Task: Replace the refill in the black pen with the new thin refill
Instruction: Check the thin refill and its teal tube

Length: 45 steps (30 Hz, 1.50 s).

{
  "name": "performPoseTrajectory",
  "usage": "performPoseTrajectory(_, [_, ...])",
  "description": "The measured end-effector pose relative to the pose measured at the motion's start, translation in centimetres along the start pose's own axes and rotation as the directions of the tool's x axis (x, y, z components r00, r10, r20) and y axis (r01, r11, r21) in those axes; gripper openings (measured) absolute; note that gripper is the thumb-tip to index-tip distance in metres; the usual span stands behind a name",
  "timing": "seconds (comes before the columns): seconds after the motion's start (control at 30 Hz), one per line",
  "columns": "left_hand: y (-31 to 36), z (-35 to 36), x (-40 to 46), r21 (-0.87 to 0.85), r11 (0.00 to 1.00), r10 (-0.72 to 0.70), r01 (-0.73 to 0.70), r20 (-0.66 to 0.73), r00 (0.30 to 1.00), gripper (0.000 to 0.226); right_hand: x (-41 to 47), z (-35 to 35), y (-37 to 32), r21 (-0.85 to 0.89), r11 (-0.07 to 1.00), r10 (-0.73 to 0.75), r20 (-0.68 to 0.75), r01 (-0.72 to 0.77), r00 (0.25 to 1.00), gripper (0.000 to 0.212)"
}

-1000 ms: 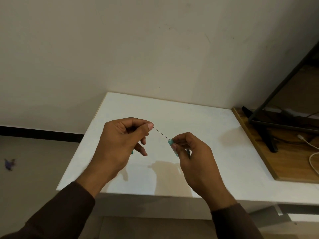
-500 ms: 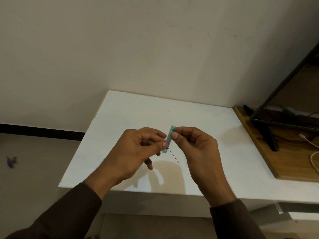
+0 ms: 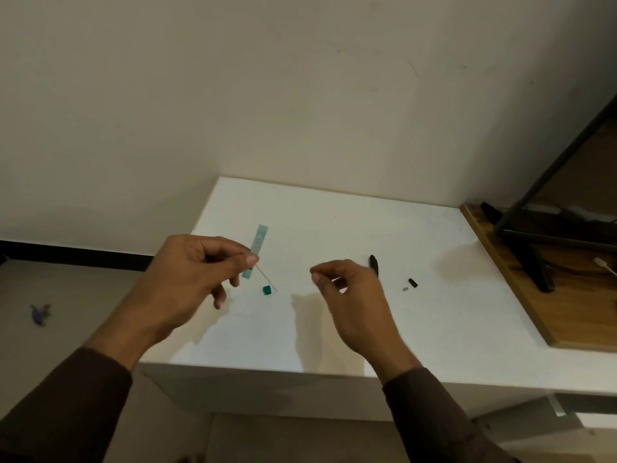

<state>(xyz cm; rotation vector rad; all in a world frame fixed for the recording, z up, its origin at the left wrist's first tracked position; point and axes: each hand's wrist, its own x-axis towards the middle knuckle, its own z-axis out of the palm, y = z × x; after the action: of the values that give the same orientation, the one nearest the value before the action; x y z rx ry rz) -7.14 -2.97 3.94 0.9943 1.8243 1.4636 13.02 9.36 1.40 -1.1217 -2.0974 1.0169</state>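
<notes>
Since before, the hands have parted: left hand (image 3: 197, 279) pinches the refill (image 3: 267, 279), right hand (image 3: 347, 292) curls empty. Sleeve (image 3: 258, 245) and cap (image 3: 266, 290) lie left on the table (image 3: 434, 312); the right hand half-hides the pen (image 3: 374, 264).

Matt white table (image 3: 400, 248); wood-grain board (image 3: 521, 279); translucent plastic refill case (image 3: 258, 242).

Bare white table (image 3: 334, 228) lies open behind the hands; a wooden board (image 3: 521, 282) blocks the right.

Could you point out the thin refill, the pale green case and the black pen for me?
thin refill (image 3: 267, 279): head view, middle of its bare length.
pale green case (image 3: 259, 239): head view, upper half.
black pen (image 3: 373, 262): head view, visible end beyond the right hand.
</notes>
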Motion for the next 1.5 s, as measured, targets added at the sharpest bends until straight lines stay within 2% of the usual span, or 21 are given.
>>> performPoseTrajectory(0.17, [-1.0,-1.8,0.0,0.035,0.999,-0.037,0.038,-0.044,0.998,0.007,0.8,4.2,-0.3,-0.313,0.936,-0.112,0.163,0.160,0.980,0.024])
performPoseTrajectory(0.33, [-1.6,-2.1,0.1,0.034,0.998,-0.056,0.057,-0.051,0.997,0.008,1.5,6.6,-0.3,-0.373,0.896,-0.174,0.206,0.241,0.963,0.028])
performPoseTrajectory(0.53, [-1.6,-2.1,0.3,0.022,0.998,-0.062,0.063,-0.040,0.997,0.010,2.1,7.5,-0.1,-0.399,0.889,-0.153,0.208,0.227,0.966,0.018])
performPoseTrajectory(0.6, [-1.7,-2.1,0.2,0.022,0.998,-0.061,0.062,-0.042,0.997,0.011,2.0,7.1,-0.3,-0.344,0.922,-0.117,0.190,0.178,0.975,0.012])
performPoseTrajectory(0.63, [-1.7,-2.0,0.2,0.023,0.998,-0.061,0.062,-0.040,0.997,0.011,2.1,6.6,-0.5,-0.256,0.958,-0.093,0.154,0.131,0.984,0.008])
performPoseTrajectory(0.7, [-1.6,-1.7,0.2,0.024,0.998,-0.056,0.057,-0.025,0.998,0.010,2.3,4.8,-1.2,0.044,0.999,-0.024,0.048,0.022,0.999,0.003])
performPoseTrajectory(0.77, [-1.4,-0.8,0.2,0.038,0.998,-0.049,0.049,0.006,0.999,0.009,2.3,2.6,-2.2,0.325,0.945,0.044,-0.025,-0.033,0.999,0.006])
performPoseTrajectory(0.83, [-1.2,0.3,0.1,0.083,0.996,-0.027,0.022,0.048,0.998,0.009,2.1,0.8,-3.1,0.451,0.892,0.057,-0.050,-0.028,0.997,0.011])
performPoseTrajectory(0.93, [-0.7,2.1,0.1,0.085,0.996,0.011,-0.022,0.129,0.992,0.009,1.4,-0.7,-3.7,0.495,0.869,0.032,-0.057,0.001,0.998,0.011])
performPoseTrajectory(1.1, [-0.1,3.8,0.0,-0.018,0.999,0.051,-0.049,0.227,0.973,0.009,0.9,-2.0,-3.5,0.495,0.869,0.031,-0.015,-0.020,0.999,0.009])
performPoseTrajectory(1.5, [-0.2,4.5,0.1,-0.045,0.997,0.069,-0.061,0.206,0.976,0.008,0.9,-2.6,-2.5,0.415,0.909,0.043,-0.004,-0.038,0.999,0.012])
